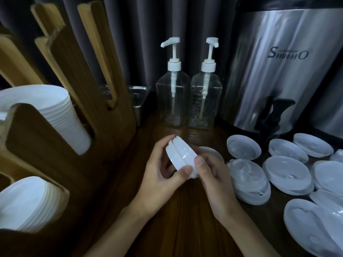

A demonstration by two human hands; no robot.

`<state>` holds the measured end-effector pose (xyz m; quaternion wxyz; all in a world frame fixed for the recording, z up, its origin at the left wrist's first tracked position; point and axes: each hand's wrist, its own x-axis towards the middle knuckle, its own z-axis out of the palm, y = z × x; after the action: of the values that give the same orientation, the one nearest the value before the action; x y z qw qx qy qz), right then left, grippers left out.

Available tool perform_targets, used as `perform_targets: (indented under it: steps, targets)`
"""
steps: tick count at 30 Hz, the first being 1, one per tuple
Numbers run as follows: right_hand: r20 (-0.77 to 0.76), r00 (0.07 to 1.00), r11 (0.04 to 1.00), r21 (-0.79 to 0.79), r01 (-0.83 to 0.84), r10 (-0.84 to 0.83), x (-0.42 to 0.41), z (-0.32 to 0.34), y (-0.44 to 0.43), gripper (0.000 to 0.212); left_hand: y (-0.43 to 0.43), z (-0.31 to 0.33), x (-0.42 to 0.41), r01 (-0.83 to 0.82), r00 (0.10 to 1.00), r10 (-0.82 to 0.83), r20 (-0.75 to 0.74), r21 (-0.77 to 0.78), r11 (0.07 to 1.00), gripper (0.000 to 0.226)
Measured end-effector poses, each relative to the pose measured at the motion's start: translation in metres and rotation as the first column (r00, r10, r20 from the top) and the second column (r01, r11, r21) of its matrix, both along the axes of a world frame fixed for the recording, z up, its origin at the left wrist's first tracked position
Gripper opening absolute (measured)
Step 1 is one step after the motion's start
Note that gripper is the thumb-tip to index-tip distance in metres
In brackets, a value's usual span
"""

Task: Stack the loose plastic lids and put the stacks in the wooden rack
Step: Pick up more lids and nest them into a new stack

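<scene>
A small stack of white plastic lids is held on edge above the dark wooden table, between both hands. My left hand grips it from the left, thumb at the lower rim. My right hand pinches its right side, thumb on the rim. Several loose translucent lids lie spread on the table to the right, one partly hidden behind my right hand. The wooden rack stands at the left, with two stacks of white lids in its slots.
Two clear pump bottles stand at the back centre. A large steel drinks dispenser with a black tap fills the back right. A small steel container sits beside the rack. Dark curtains hang behind.
</scene>
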<state>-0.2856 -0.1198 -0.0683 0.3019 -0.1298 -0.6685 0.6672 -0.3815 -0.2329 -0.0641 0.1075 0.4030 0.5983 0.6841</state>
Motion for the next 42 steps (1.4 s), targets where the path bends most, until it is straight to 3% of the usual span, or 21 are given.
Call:
perform_targets:
  steps: [7, 13, 19, 28, 35, 39, 42]
  targets:
    - [-0.015, 0.998, 0.998, 0.032, -0.062, 0.062, 0.005, 0.005, 0.005, 0.041, 0.001, 0.001, 0.0, 0.013, 0.996, -0.017, 0.093, 0.051, 0.999, 0.067]
    - [0.101, 0.985, 0.977, 0.146, -0.153, 0.139, 0.017, 0.005, 0.011, 0.062, 0.001, 0.004, 0.002, 0.041, 0.997, -0.041, 0.062, 0.0, 0.999, 0.066]
    - [0.154, 0.982, 0.97, 0.199, -0.14, 0.11, 0.022, 0.005, 0.018, 0.087, -0.001, 0.007, 0.003, 0.049, 0.995, -0.045, 0.086, -0.035, 0.998, 0.082]
    - [0.13, 0.976, 0.928, 0.307, -0.209, 0.177, 0.026, 0.0, 0.015, 0.097, -0.001, 0.005, 0.003, 0.041, 0.997, -0.035, 0.073, -0.089, 0.995, 0.084]
    - [0.07, 0.987, 0.884, 0.439, -0.158, 0.142, 0.024, -0.002, 0.01, 0.092, -0.001, 0.006, 0.001, 0.068, 0.997, -0.061, 0.055, -0.146, 0.987, 0.082]
    - [0.08, 0.993, 0.85, 0.513, -0.115, 0.086, 0.026, 0.0, 0.01, 0.093, -0.002, 0.008, 0.002, 0.098, 0.994, -0.086, 0.063, -0.21, 0.973, 0.061]
    - [0.091, 0.995, 0.786, 0.612, -0.091, 0.044, 0.023, 0.003, 0.004, 0.09, -0.008, 0.008, 0.001, 0.141, 0.987, -0.119, 0.105, -0.247, 0.959, 0.063]
